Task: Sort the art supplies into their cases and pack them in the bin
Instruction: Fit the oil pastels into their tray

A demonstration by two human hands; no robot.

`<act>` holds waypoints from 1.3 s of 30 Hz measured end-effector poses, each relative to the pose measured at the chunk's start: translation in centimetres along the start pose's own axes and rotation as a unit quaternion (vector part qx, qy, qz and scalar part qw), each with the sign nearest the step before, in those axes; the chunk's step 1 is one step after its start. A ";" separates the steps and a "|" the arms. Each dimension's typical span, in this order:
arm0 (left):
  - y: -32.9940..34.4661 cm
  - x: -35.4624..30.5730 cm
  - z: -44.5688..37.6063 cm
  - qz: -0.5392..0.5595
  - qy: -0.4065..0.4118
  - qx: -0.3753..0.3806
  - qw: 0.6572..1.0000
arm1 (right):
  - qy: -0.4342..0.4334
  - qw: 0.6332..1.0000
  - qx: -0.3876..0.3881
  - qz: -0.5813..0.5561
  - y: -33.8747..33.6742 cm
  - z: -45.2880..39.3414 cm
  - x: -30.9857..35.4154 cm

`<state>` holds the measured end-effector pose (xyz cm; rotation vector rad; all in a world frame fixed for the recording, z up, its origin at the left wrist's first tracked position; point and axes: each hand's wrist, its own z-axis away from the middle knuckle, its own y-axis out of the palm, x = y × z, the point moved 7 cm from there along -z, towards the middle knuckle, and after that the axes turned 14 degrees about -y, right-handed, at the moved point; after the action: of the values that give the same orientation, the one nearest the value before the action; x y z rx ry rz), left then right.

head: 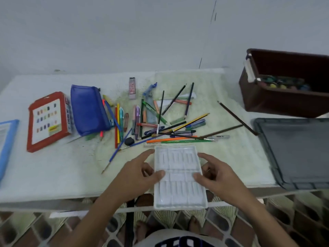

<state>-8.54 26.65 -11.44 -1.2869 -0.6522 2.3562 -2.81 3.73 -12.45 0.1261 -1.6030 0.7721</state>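
Hands, left [140, 172] and right [214, 172], thumbs pinching white tray [179, 177], fingertips hidden beneath; bin [277, 102] cropped.

Bare table [53, 175] lies left of the white tray [179, 177]; scattered pencils [170, 125] crowd the space just beyond it.

White ridged tray [179, 177], blue pouch [89, 109], red box [49, 120], brown bin [284, 97], grey lid [299, 154].
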 end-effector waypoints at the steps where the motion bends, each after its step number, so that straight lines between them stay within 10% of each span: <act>1: 0.2 0.1 0.1 -0.010 -0.002 -0.009 1.000 | -0.004 1.000 0.004 0.016 -0.1 0.0 -0.1; 29: -5.0 -1.7 -5.0 -0.101 0.014 -0.231 0.968 | -0.145 0.949 -0.021 0.278 -3.0 -9.7 3.8; 39: -5.2 -2.8 -7.4 -0.227 0.032 -0.209 0.951 | -0.127 0.917 0.131 0.356 -1.2 -15.3 3.3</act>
<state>-0.27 31.07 -10.10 -1.2012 -1.3214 1.8502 9.92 12.24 -9.19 -0.1883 -1.7957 1.5909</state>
